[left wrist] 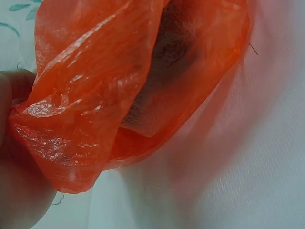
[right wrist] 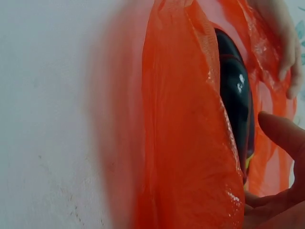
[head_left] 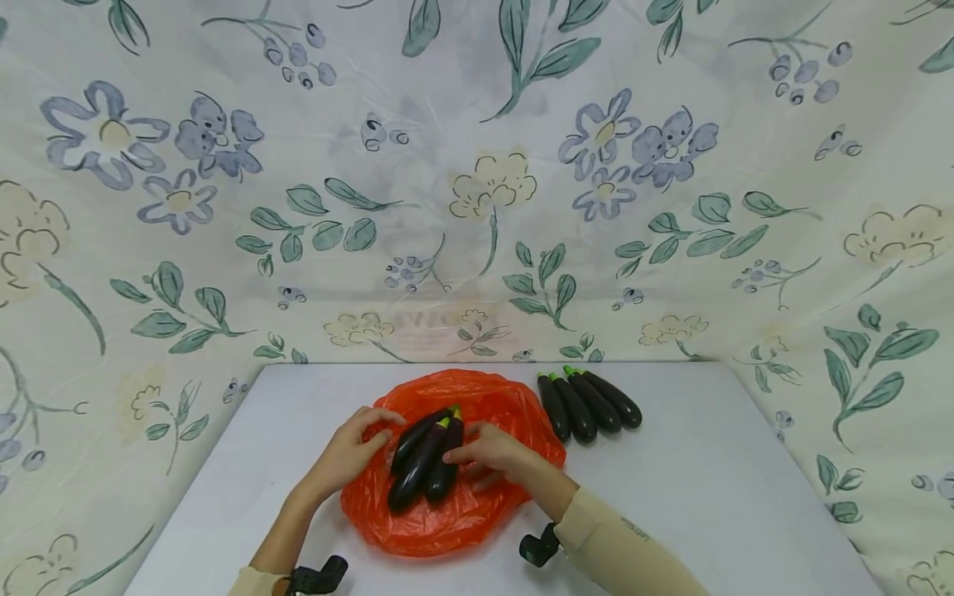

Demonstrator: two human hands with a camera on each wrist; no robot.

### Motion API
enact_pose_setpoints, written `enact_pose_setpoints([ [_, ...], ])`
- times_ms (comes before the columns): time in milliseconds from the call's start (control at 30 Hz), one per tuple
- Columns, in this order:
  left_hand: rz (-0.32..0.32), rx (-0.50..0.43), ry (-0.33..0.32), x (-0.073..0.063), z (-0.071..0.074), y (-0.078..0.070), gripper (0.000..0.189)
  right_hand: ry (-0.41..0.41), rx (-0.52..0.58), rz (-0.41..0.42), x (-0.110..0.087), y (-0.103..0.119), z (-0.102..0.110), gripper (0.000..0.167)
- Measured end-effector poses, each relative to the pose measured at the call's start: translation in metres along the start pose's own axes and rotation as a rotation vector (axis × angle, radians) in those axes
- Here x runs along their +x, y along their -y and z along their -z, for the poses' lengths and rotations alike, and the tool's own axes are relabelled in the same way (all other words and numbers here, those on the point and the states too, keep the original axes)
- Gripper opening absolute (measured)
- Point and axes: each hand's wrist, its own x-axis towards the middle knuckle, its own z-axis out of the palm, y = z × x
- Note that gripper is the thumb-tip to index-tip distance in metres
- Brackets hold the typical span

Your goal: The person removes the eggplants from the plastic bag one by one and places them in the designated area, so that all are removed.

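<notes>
A red plastic bag (head_left: 477,393) is spread on the table, with three dark eggplants (head_left: 419,468) lying together on it, their green stem ends pointing away. My left hand (head_left: 349,451) is at the bag's left side; in the left wrist view, its thumb and a finger (left wrist: 21,81) pinch a fold of the red film (left wrist: 90,95). My right hand (head_left: 495,451) reaches over the right side, its thumb beside the rightmost eggplant. The right wrist view shows that thumb (right wrist: 281,131) extended near the glossy eggplant (right wrist: 236,88), with other fingers partly hidden behind the bag's wall (right wrist: 186,124).
Several more eggplants (head_left: 589,406) lie side by side on the white table (head_left: 686,497), just right of the bag. A floral cloth (head_left: 477,248) hangs behind the table and along its sides. Dark wrist-worn devices (head_left: 540,545) sit by both forearms.
</notes>
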Motion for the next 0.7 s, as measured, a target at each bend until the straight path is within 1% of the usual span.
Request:
enact_pose_setpoints([
  [200, 0.000, 0.006, -0.005, -0.0005, 0.0011, 0.0000, 0.023, -0.008, -0.051, -0.002, 0.0009, -0.0012, -0.0035, 0.044],
  [300, 0.002, -0.005, 0.000, -0.0007, 0.0018, -0.0001, 0.022, -0.002, -0.047, -0.004, 0.0001, -0.0009, -0.0032, 0.039],
  [400, -0.001, -0.013, 0.002, -0.0009, 0.0022, -0.0004, 0.023, 0.017, -0.012, 0.000, -0.0009, 0.0000, -0.0025, 0.041],
  [533, -0.021, 0.006, -0.007, -0.0007, 0.0027, -0.0001, 0.023, 0.051, 0.035, 0.020, -0.0006, 0.0011, -0.0021, 0.046],
  [700, -0.041, 0.017, -0.010, -0.0002, 0.0026, 0.0014, 0.023, 0.076, 0.066, 0.044, 0.0025, -0.0003, -0.0027, 0.050],
])
